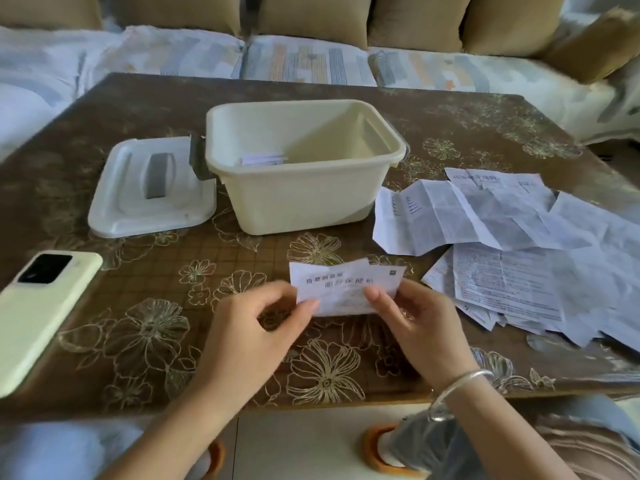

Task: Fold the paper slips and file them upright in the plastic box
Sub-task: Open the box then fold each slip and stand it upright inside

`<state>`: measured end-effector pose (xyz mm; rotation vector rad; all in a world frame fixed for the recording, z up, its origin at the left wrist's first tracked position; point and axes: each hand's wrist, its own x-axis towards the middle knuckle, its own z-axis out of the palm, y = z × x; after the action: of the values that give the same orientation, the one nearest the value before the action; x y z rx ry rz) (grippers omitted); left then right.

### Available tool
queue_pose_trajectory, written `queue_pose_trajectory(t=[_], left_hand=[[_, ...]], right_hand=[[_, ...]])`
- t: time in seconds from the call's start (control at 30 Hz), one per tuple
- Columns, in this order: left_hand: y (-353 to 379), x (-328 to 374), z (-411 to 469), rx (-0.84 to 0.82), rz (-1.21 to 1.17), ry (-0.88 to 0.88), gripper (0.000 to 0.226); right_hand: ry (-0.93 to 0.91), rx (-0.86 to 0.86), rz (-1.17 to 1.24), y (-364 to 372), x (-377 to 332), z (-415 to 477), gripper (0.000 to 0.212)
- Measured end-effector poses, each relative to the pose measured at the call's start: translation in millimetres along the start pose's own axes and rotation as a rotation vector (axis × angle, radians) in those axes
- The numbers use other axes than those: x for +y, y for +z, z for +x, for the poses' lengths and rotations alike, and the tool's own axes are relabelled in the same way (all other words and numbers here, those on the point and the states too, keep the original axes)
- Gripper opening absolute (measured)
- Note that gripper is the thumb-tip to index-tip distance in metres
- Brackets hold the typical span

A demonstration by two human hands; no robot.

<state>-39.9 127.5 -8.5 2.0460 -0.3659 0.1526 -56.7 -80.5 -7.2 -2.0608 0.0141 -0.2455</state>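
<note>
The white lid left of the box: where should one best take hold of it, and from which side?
Probably by the grey handle in the middle of its top, coming straight down from above. The white lid lies flat, top up, so the handle faces upward; the plastic box stands close beside its right edge.

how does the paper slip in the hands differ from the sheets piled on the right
The small white printed paper slip is folded narrow; the large white creased paper sheets lie opened out. The slip is pinched by the left hand and right hand; the sheets rest untouched on the brown flowered table, overlapping. Both are printed white paper.
</note>
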Motion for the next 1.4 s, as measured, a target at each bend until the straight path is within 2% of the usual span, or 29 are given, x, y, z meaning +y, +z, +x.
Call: queue_pose_trajectory(t=[0.07,0.13,0.23,0.37,0.47,0.67,0.8,0.83,0.93,1.1,1.27,1.4], left_hand=[[6,-13,-5,0.030,0.095,-0.045,0.035],[11,-21,-8,0.078,0.185,-0.067,0.043],[14,-21,-6,0.145,0.264,-0.059,0.039],[19,-20,0,0.180,0.406,0.011,0.029],[23,-22,3,0.185,0.502,-0.017,0.020],[28,-20,0,0.193,0.589,-0.012,0.021],[27,-16,0,0.158,0.557,-0.010,0.053],[27,-15,1,0.134,0.565,0.017,0.052],[28,-15,3,0.057,0.608,0.152,0.030],[27,-17,4,0.002,0.597,0.207,0.023],[24,-18,7,-0.024,0.523,0.171,0.024],[16,-16,18,-0.047,0.440,0.111,0.025]], right_hand=[[-0.063,0.032,-0.207,5,14,-1,0.050],[-0.139,0.080,-0.334,10,21,-1,0.055],[-0.136,0.120,-0.385,14,27,0,0.058],[-0.132,0.200,-0.503,20,31,2,0.053],[-0.101,0.254,-0.641,25,30,2,0.050],[-0.015,0.298,-0.777,30,22,0,0.042],[0.014,0.327,-0.732,30,19,-1,0.051],[0.020,0.324,-0.733,30,19,-1,0.053],[-0.006,0.302,-0.721,29,20,-2,0.049],[-0.333,0.231,-0.600,27,15,-13,0.014],[-0.451,0.017,-0.647,32,16,-18,0.026],[-0.492,0.015,-0.743,26,12,-8,0.029]])
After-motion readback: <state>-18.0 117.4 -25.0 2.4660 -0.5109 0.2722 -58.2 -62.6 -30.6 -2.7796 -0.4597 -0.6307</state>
